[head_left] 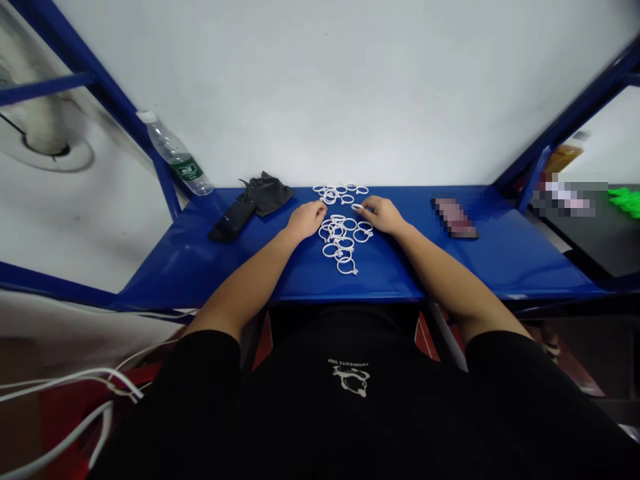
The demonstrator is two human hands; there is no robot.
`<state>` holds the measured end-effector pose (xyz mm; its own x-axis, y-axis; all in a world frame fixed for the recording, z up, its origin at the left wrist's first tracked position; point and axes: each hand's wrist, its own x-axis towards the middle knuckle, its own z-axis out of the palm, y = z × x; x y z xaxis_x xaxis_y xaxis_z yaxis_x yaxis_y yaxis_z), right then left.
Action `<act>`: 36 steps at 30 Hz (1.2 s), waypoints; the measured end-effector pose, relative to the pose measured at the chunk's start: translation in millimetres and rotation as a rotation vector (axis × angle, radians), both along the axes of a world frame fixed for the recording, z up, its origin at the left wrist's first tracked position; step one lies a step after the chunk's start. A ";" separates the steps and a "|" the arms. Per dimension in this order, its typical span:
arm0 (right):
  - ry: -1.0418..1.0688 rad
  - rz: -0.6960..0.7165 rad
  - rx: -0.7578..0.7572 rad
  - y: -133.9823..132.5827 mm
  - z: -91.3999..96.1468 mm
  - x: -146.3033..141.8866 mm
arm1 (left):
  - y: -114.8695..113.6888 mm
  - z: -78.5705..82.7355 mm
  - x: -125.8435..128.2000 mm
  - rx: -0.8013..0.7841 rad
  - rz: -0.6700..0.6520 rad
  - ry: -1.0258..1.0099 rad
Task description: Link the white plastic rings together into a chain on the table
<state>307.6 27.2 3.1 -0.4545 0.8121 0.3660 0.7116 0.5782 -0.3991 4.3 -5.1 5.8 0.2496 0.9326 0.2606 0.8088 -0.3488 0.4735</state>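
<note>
Several white plastic rings lie linked in a loose chain (343, 240) down the middle of the blue metal bench top (400, 280). A second white ring cluster (340, 194) sits just beyond it, near the wall. My left hand (307, 220) rests on the bench at the left of the chain, its fingertips close to the rings and nothing visible in it. My right hand (380, 215) lies on the other side, its fingertips on or over a white ring (357, 207). Those fingers hide part of that ring.
A black phone (231, 221) and a crumpled black cloth (265, 193) lie left of my hands. A plastic water bottle (175, 155) leans at the back left. A blurred phone (454, 217) lies to the right. Blue frame posts (535, 180) rise at both ends, and white cables (65, 393) hang below left.
</note>
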 end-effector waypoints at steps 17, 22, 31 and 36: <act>0.260 -0.189 -0.052 1.5 -2.3 -0.6 | -5.8 4.9 6.9 0.001 -0.067 -0.132; 0.251 -0.109 -0.148 1.2 -3.6 -0.5 | -5.4 3.6 7.6 0.010 -0.121 -0.141; 0.341 0.013 -0.323 -0.5 -8.5 -2.6 | -3.7 4.4 7.6 0.018 -0.109 -0.119; 0.379 -0.009 -0.334 -1.8 -4.6 -5.1 | -2.5 3.7 7.4 0.045 -0.165 -0.070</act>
<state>302.5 25.4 -1.4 -0.3323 0.9163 0.2234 0.4852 0.3692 -0.7926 11.7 -7.6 9.5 0.3776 0.8676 0.3237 0.7044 -0.4960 0.5077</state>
